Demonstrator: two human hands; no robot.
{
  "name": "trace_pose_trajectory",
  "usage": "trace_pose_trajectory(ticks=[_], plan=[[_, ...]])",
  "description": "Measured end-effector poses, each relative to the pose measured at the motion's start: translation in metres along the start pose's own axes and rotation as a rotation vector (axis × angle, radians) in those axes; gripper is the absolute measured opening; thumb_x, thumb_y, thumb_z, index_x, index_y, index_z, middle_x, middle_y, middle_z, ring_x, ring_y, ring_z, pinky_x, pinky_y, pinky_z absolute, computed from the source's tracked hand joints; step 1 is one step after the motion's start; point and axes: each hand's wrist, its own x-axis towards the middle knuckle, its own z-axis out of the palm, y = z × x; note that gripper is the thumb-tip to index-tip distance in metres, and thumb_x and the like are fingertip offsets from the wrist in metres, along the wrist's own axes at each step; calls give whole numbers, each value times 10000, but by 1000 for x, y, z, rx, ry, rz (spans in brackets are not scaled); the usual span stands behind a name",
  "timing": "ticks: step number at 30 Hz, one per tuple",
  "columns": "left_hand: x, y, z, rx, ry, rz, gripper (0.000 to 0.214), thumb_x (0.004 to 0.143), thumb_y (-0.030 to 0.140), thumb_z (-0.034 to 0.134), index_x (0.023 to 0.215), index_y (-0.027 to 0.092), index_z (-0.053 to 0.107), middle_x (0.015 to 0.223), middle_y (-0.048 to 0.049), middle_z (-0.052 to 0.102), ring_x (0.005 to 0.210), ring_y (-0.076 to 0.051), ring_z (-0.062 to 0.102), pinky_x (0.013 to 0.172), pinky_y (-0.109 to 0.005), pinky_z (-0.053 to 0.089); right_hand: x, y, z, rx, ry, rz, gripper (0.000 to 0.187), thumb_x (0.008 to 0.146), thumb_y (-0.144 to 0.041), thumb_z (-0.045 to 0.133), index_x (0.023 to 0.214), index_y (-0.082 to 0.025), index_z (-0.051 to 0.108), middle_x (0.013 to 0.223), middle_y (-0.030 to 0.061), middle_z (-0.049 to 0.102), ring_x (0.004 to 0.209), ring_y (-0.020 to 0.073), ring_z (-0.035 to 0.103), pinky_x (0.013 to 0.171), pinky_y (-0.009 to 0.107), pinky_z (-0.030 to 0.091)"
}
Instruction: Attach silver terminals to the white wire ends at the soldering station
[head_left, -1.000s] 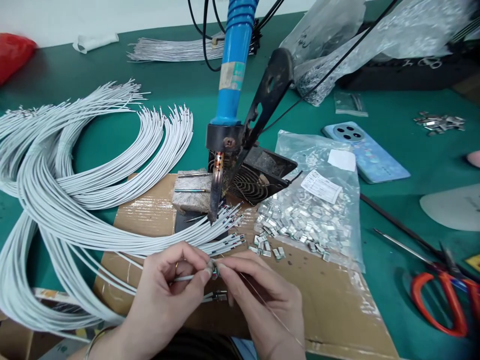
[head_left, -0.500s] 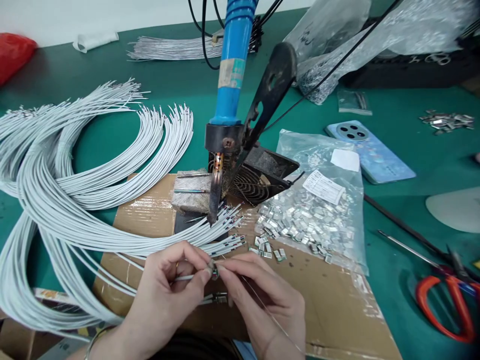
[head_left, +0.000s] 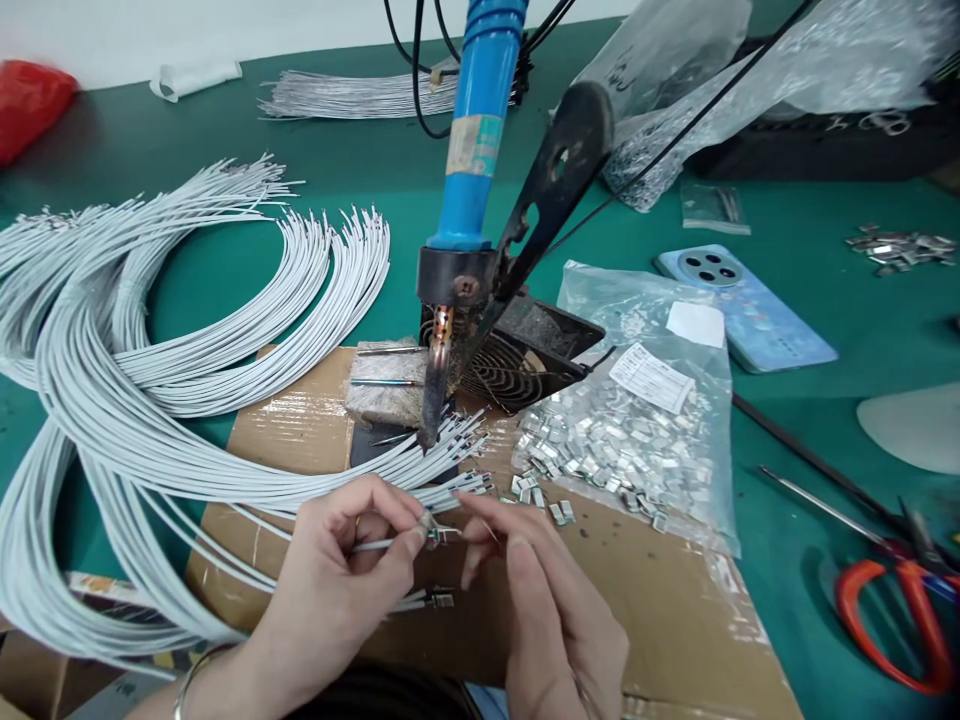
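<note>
My left hand (head_left: 341, 575) pinches the end of a thin white wire (head_left: 367, 546) between thumb and forefinger; a small metal clip (head_left: 442, 536) sits on the wire's tip. My right hand (head_left: 551, 610) is just right of that tip, fingers loosely curled and slightly apart, thumb and forefinger close to the clip; whether it holds anything I cannot make out. Both hands hover over a sheet of brown cardboard (head_left: 675, 620). Above them a blue-handled soldering iron (head_left: 469, 180) hangs tip-down in a black stand.
Bundles of white wires (head_left: 150, 340) curve across the left of the green table. A clear bag of metal clips (head_left: 630, 430) lies right of the iron, a phone (head_left: 746, 305) behind it. Red-handled scissors (head_left: 892, 610) lie at the right. A finished wire end (head_left: 431, 600) lies under my hands.
My right hand has drawn back from the wire tip and its fingers have loosened. The metal clip now shows on the wire's end. My left hand keeps its pinch.
</note>
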Motion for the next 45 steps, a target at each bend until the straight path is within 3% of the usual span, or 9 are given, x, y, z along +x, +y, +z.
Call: trace_pose_trajectory(ticks=[3,5,9,12,17,23,28,37,45], plan=[[4,-4,-1,12,5,19,134,788,115,785,691,154,702,795,-15,721,562,-50,533,500,-120,359,0,4,-4,-3,27,-11,181,1084,-311,569,1165,-316,731,853,-28,735,641,99,631,608,177,506],[7,-5,-1,10,15,12,145,793,115,780,687,151,688,792,-11,710,557,-47,524,496,-114,348,2,3,-6,4,49,-12,117,1070,-303,583,1003,-276,676,819,-31,688,654,109,586,607,197,466],[11,-2,-1,-2,29,12,151,794,138,786,688,141,679,803,-10,700,511,-21,444,461,-105,273,6,-6,-5,-50,31,-20,345,1041,-252,566,711,-224,468,738,-32,491,655,132,451,589,245,354],[14,4,0,9,44,20,155,766,148,800,681,136,671,791,-15,690,509,-28,441,455,-109,279,7,-9,-1,-78,12,-78,277,1024,-188,553,754,-236,516,863,-16,588,748,141,534,648,223,411],[21,16,1,48,54,44,161,753,148,788,668,135,652,783,-29,701,516,-42,442,460,-124,311,6,-3,7,-41,8,-111,204,982,-159,651,811,-258,599,1184,6,744,1093,152,710,972,212,495],[27,16,2,70,73,138,138,791,105,752,684,148,676,772,-18,716,557,-61,498,498,-140,359,6,-3,11,-86,30,-75,211,953,-165,693,777,-251,612,1084,37,852,905,139,794,842,176,569],[28,13,4,31,107,121,141,810,93,751,701,157,688,804,0,720,559,-48,510,518,-124,384,10,-5,14,7,29,-19,227,984,-179,681,787,-256,598,1143,29,850,1029,130,809,908,151,574],[34,28,10,19,120,90,119,740,98,775,673,132,682,789,-27,729,517,-33,445,473,-110,360,19,-11,13,27,17,4,244,976,-140,681,770,-245,603,1153,43,849,1037,134,807,909,173,590],[35,25,10,-2,137,121,125,751,82,782,682,143,697,808,-17,740,515,-32,470,473,-113,361,21,-16,16,48,48,1,244,969,-146,690,759,-241,609,1145,61,851,995,165,821,864,216,626]])
